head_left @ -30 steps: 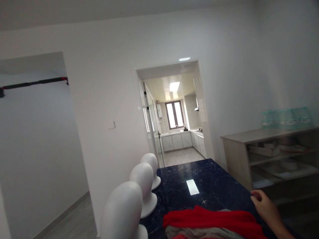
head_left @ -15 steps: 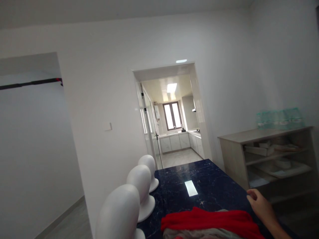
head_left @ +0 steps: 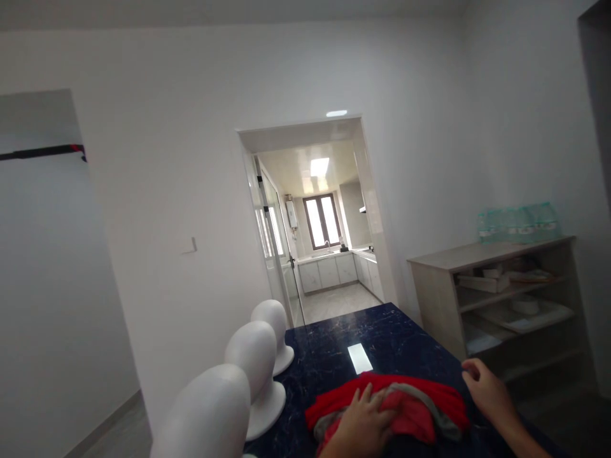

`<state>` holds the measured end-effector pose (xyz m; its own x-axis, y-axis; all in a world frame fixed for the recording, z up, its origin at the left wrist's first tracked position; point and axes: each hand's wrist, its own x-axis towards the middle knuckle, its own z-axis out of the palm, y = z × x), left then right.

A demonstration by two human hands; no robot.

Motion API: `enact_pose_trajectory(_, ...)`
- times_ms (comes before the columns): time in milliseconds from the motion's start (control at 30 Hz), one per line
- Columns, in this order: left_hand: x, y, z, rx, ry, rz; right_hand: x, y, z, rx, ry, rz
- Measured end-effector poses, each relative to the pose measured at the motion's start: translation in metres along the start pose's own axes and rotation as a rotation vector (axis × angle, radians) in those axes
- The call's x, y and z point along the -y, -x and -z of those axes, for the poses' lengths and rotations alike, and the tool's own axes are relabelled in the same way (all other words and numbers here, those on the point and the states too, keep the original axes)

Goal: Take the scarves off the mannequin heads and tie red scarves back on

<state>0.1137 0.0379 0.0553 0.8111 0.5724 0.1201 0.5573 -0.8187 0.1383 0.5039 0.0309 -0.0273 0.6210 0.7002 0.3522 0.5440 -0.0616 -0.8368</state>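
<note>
The red and grey cloth pile [head_left: 396, 404] lies at the near end of the dark marble table [head_left: 382, 331]. The left hand [head_left: 363, 426] rests flat on it, fingers spread, gripping nothing. The right hand [head_left: 484, 394] sits just beside the pile at the table's edge, fingers loosely curled; whether it holds anything cannot be told. Three white mannequin heads [head_left: 255, 362] line the table's left side, the nearest cut off.

We see a softly lit, fairly dim room with a cool grey cast. The brightest light comes from the kitchen ceiling panel [head_left: 319, 166] and window [head_left: 323, 221] through the doorway. That panel reflects as a white glare patch on the glossy dark table [head_left: 405, 343]. Everything is slightly blurred, walls lean at the edges, and the nearest white mannequin head [head_left: 205, 413] is out of focus.
</note>
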Motion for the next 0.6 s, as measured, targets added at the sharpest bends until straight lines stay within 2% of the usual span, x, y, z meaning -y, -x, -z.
enact_pose_trajectory(167, 0.033, -0.043, 0.005, -0.109, -0.033, 0.506, 0.006, 0.002, -0.001, 0.004, 0.031, 0.016)
enact_pose_trajectory(267, 0.054, -0.058, 0.02, -0.131, -0.039, 0.699, 0.003, 0.0, -0.004, 0.001, 0.026, 0.017)
enact_pose_trajectory(433, 0.078, -0.071, 0.037, -0.142, -0.044, 0.792, -0.003, -0.004, -0.008, -0.007, 0.027, 0.023)
enact_pose_trajectory(600, 0.086, -0.051, 0.024, -0.06, -0.04, 0.751, -0.001, -0.004, -0.009, 0.013, 0.052, 0.015)
